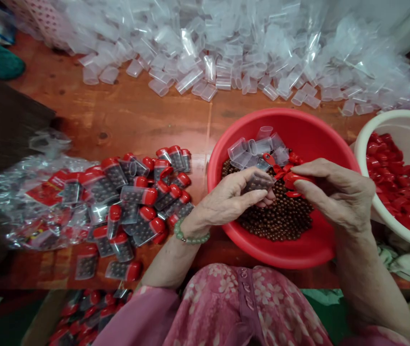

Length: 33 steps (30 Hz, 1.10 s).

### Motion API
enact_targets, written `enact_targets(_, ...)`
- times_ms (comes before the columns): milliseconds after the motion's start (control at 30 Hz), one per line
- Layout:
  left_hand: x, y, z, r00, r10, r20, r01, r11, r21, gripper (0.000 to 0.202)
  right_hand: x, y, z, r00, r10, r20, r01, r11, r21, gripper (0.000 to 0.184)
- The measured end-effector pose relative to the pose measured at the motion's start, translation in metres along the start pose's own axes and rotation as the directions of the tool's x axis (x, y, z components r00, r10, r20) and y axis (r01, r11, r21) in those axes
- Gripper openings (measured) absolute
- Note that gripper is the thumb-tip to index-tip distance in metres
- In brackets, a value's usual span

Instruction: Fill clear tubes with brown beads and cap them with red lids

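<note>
Over a red basin (pixel 284 259), my left hand (pixel 232 199) is closed around a small clear plastic container (pixel 259 181) with dark balls inside. My right hand (pixel 338 192) pinches a red plastic cap (pixel 296 180) between thumb and fingers, a short way right of the container's open end. Beneath both hands lies a heap of small brown balls (pixel 277 221) in the basin. Several empty clear containers (pixel 239 150) and some loose red caps (pixel 269 158) rest on the heap's far side.
To the right, a white tub (pixel 361 144) holds many red caps (pixel 394 182). Filled, red-capped containers (pixel 138 197) are piled at left beside clear plastic bags (pixel 18 197). A broad heap of empty clear containers (pixel 223 62) covers the far side of the wooden surface (pixel 126 113).
</note>
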State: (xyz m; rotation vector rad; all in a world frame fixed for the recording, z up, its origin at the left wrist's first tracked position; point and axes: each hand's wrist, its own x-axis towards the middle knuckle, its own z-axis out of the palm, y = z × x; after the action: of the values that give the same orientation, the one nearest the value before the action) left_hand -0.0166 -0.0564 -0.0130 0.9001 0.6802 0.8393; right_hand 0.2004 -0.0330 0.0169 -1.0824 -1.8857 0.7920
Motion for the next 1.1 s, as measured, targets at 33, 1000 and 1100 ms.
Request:
enact_targets(33,0.0,0.0,-0.001,1.0,0.008,-0.009,-0.008,1.0,-0.01,0.032,-0.001,0.001,-0.002,1.0,0.007,-0.021,-0.007,1.0,0.0,0.014)
enact_targets(1000,0.0,-0.005,0.006,0.997,0.076,0.03,-0.079,0.992,0.103,0.034,0.006,0.0,0.04,0.986,-0.164,-0.031,0.166,0.98,0.108,0.032)
enact_targets(1100,0.001,-0.004,0.002,0.997,0.064,0.045,-0.066,0.997,0.042,0.026,0.009,0.005,0.034,0.954,-0.295,0.054,0.295,0.956,0.007,0.039)
